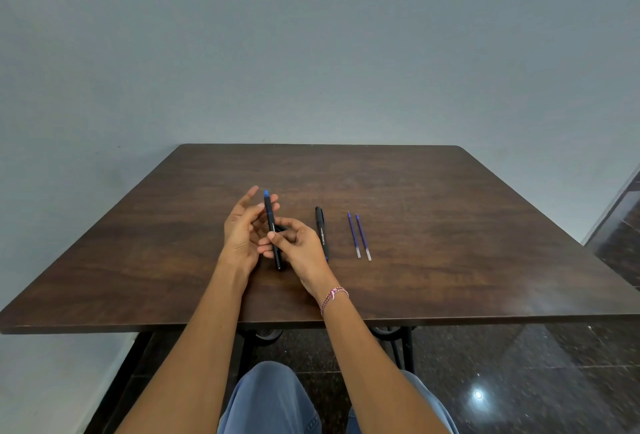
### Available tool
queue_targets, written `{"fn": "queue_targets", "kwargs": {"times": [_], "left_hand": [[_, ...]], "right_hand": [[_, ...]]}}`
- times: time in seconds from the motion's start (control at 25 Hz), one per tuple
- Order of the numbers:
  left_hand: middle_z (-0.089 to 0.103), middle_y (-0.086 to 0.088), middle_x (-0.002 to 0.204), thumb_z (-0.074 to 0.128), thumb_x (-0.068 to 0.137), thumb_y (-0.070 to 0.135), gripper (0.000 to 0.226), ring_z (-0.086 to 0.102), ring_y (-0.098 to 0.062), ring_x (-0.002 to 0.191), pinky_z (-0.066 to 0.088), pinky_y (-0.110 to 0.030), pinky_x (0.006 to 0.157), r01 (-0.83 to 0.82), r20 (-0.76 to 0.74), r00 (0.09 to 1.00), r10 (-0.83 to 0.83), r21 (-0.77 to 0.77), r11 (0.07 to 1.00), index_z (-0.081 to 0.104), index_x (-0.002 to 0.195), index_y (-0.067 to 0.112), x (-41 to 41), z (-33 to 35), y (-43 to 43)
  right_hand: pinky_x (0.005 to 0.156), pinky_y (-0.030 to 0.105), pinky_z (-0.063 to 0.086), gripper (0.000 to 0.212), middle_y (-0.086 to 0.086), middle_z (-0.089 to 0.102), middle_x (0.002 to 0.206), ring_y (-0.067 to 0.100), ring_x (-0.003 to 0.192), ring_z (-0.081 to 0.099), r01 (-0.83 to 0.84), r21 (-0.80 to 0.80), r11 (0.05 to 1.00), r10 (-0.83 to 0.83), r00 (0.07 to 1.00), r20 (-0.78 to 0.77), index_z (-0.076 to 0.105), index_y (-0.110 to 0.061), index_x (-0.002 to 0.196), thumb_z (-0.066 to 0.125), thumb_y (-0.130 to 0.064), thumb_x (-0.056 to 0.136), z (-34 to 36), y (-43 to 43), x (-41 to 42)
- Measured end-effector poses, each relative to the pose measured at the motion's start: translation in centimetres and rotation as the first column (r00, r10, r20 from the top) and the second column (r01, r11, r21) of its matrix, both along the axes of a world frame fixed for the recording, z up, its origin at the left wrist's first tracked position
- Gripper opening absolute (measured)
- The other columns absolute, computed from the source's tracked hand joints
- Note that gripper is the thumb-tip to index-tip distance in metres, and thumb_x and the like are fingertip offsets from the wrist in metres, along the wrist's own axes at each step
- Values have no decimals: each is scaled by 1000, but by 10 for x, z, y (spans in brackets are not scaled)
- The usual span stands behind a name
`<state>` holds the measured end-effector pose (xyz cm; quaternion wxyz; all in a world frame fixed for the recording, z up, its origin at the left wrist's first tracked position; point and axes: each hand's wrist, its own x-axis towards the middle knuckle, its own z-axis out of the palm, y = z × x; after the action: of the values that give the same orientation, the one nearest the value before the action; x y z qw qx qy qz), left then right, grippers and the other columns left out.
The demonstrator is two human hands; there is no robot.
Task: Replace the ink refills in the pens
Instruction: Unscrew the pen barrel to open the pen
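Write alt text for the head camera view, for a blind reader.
A left hand and right hand hold a black pen with a blue end over a dark wooden table. A second black pen and two blue refills lie further right.

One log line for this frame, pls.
left hand: pinches held pen top | right hand: grips its lower barrel | second pen: on table | two refills: right of it
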<state>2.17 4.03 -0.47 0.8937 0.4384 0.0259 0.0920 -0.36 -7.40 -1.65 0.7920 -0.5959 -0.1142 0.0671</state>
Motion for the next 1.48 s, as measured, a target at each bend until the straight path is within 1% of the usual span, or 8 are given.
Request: {"fn": "queue_targets", "kwargs": {"times": [0.28,0.48,0.64,0.84,1.0,1.12,1.24,1.48], "left_hand": [[65,-3,90,66,81,-2,61,62,-8,56,47,-18,40,-77,4,997,77,24,997,48,134,23,-1,0,-2],[72,-11,105,56,91,5,37,69,-16,89,58,-24,64,-29,-16,999,29,-14,999,55,125,19,2,-3,1],[75,-2,92,62,87,3,30,68,-9,69,52,-20,50,-22,1,1000,22,51,998,65,111,20,1,-1,0],[74,4,75,68,81,6,21,62,-5,50,46,-16,39,-18,-9,1000,19,67,998,78,79,23,-1,-1,-1],[72,2,72,66,85,16,10,62,-7,50,49,-19,41,-37,-8,999,37,35,999,76,84,18,-1,-2,-2],[74,-4,90,55,94,23,21,68,-9,64,48,-19,41,-10,-21,1000,11,44,999,70,101,10,1,-4,-2],[73,-6,91,52,96,17,20,58,-7,45,34,-14,28,39,-38,999,-37,65,997,68,107,10,1,-3,-3],[70,2,77,69,79,20,16,42,-7,31,33,-15,27,14,-49,999,-11,68,998,75,93,22,-2,-3,0]], "right_hand": [[72,25,59,39,11,70,86,18,75,70,-8,-13,1000,8,1000,5,49,-6,132,57,-4,93,3,-1,-3],[74,24,59,44,10,69,85,17,76,69,-23,-8,1000,23,1000,-1,45,-7,138,53,-2,95,5,-1,-4],[76,26,58,44,11,69,85,20,78,68,-23,-23,999,23,1000,-1,44,-6,139,52,-2,95,5,0,-4],[76,27,59,42,10,70,85,21,78,70,-29,-42,999,29,1000,6,47,-7,135,56,-3,94,4,-1,-3],[71,25,59,46,11,70,83,17,74,71,-48,-21,999,48,999,-3,46,-7,138,57,-3,93,4,-1,-4],[71,24,59,51,9,70,81,15,72,71,-53,4,999,53,998,-15,40,-5,142,56,-2,93,3,-1,-3],[71,24,59,52,10,69,81,14,70,71,-52,7,999,52,998,-25,39,-3,143,56,-2,93,4,0,-3],[65,23,59,37,12,70,82,15,67,72,-72,-19,997,71,997,-42,50,-6,129,57,-2,93,6,-2,-4]]}}
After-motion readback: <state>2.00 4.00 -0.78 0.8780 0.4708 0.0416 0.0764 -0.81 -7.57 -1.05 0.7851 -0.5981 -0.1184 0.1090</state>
